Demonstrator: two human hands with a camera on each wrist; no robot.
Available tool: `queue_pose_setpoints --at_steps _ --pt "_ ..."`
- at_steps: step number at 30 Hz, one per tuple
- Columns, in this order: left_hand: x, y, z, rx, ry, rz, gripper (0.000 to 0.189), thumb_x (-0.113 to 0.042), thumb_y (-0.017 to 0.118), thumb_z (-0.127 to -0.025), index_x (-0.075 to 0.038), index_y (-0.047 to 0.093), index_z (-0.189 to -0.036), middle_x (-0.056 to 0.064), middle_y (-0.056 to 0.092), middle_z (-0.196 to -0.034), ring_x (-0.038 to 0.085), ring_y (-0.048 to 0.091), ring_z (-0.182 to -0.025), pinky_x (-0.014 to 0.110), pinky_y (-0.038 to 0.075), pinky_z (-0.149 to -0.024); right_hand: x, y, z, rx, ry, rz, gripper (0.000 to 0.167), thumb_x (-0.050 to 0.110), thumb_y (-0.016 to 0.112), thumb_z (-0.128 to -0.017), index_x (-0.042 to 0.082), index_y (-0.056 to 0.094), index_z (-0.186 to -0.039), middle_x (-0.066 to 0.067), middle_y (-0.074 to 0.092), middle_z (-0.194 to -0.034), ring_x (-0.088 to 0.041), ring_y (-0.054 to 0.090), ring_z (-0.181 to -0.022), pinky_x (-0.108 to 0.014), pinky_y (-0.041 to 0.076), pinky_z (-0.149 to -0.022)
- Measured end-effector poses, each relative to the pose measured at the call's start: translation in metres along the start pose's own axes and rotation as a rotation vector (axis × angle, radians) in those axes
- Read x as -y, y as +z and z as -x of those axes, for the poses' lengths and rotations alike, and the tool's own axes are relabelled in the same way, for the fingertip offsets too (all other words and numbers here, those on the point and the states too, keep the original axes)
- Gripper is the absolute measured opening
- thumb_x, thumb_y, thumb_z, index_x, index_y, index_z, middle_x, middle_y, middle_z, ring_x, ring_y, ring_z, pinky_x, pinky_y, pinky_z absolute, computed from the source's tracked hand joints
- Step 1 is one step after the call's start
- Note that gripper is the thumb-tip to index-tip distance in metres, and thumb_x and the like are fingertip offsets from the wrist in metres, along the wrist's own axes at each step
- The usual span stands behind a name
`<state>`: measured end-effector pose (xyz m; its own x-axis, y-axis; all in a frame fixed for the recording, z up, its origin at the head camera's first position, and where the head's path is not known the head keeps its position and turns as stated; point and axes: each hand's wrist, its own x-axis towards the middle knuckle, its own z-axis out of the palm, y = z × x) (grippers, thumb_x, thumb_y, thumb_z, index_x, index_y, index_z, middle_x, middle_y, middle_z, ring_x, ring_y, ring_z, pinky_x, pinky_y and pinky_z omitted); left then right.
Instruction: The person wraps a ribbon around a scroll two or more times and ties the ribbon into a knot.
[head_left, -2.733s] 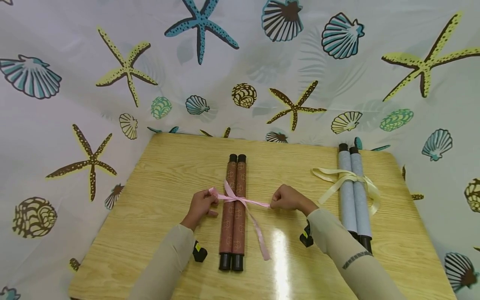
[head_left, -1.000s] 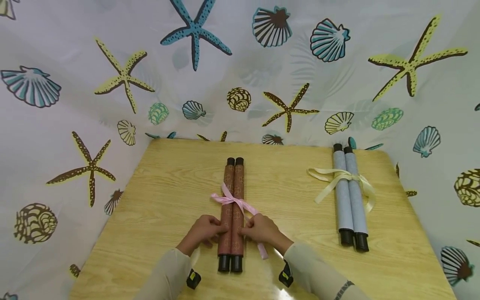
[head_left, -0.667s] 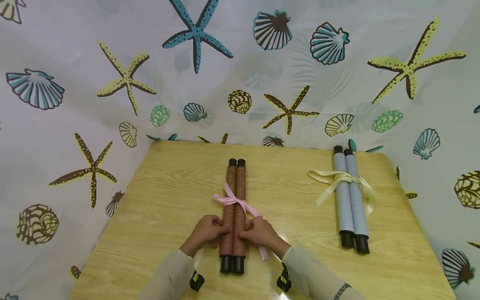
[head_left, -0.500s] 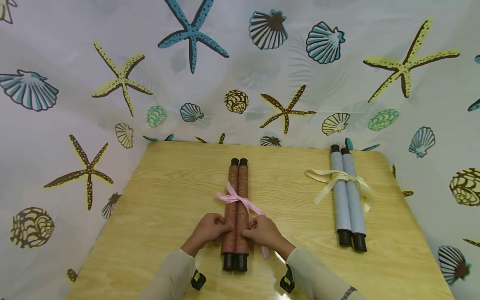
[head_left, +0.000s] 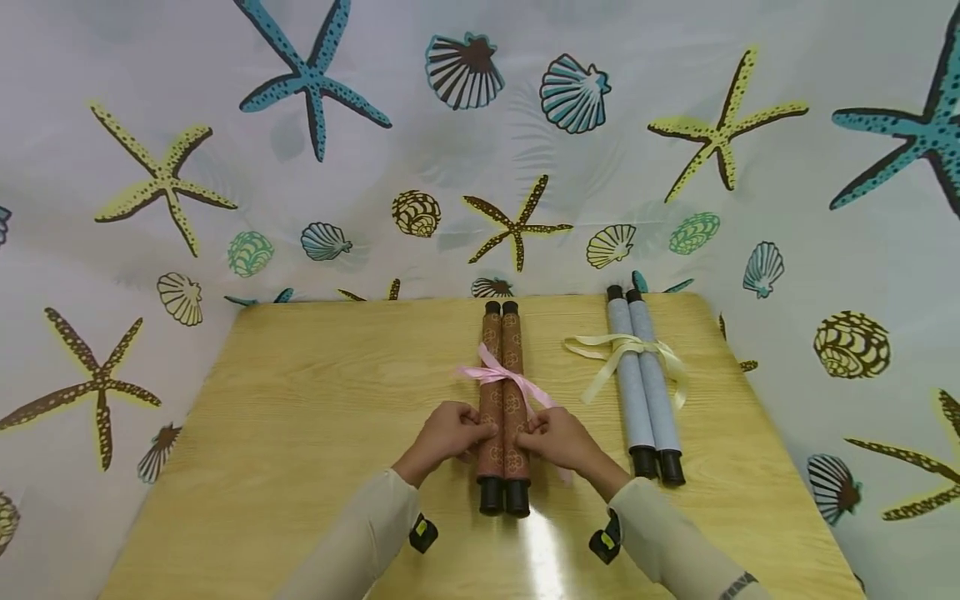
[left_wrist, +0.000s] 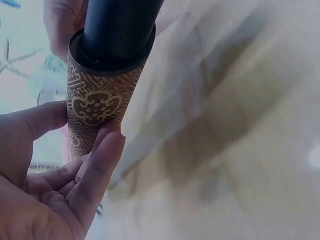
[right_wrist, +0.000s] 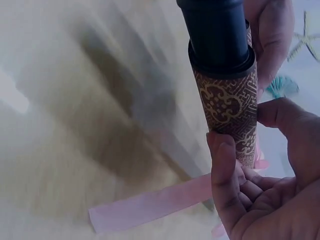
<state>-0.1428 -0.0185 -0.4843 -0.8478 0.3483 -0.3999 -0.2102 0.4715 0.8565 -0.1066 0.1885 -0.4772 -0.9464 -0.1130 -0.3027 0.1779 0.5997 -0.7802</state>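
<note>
A brown patterned scroll (head_left: 514, 408) of two side-by-side rolls with black end knobs is tied round its middle with a pink ribbon (head_left: 492, 374). My left hand (head_left: 450, 431) grips the left roll near its lower end, thumb on top and fingers beneath. On the other side my right hand (head_left: 564, 439) pinches the right roll the same way. In the right wrist view, a ribbon tail (right_wrist: 150, 206) hangs beside the fingers. Both wrist views show blurred shadows on the table apart from the rolls, so the near end appears raised.
To the right lies a light blue scroll (head_left: 636, 392) of two rolls, tied with a cream ribbon (head_left: 626, 343). The wooden table (head_left: 322, 392) is backed by a white curtain (head_left: 420, 150) printed with starfish and shells.
Earlier both hands pulled the pink ribbon ends apart; they let go and took hold of the brown scroll's lower part. The scroll has since moved right, closer to the light blue one.
</note>
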Motion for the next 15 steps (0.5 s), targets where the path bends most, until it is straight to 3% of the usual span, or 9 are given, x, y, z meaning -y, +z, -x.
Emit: queue_pose_setpoints --at_steps 7,15 --pt "-0.037 0.034 -0.033 0.025 0.051 -0.023 0.026 -0.024 0.076 -0.089 0.0 0.068 -0.096 0.012 0.072 -0.081 0.012 0.066 -0.06 0.044 0.061 -0.063 -0.025 -0.049 0.0 -0.002 0.003 -0.034 0.019 0.018 0.068 -0.087 0.005 0.06 -0.078 0.005 0.055 -0.06 -0.006 0.049 -0.055 -0.022 0.041 -0.053" --pt "-0.064 0.074 -0.075 0.033 0.064 -0.084 0.023 -0.025 0.076 -0.09 -0.005 0.067 -0.085 0.005 0.066 -0.073 0.012 0.062 -0.05 0.047 0.061 -0.068 -0.056 -0.09 -0.008 -0.078 -0.006 0.05 0.023 0.015 0.065 -0.087 0.006 0.057 -0.068 0.007 0.049 -0.057 -0.008 0.046 -0.055 -0.023 0.039 -0.056"
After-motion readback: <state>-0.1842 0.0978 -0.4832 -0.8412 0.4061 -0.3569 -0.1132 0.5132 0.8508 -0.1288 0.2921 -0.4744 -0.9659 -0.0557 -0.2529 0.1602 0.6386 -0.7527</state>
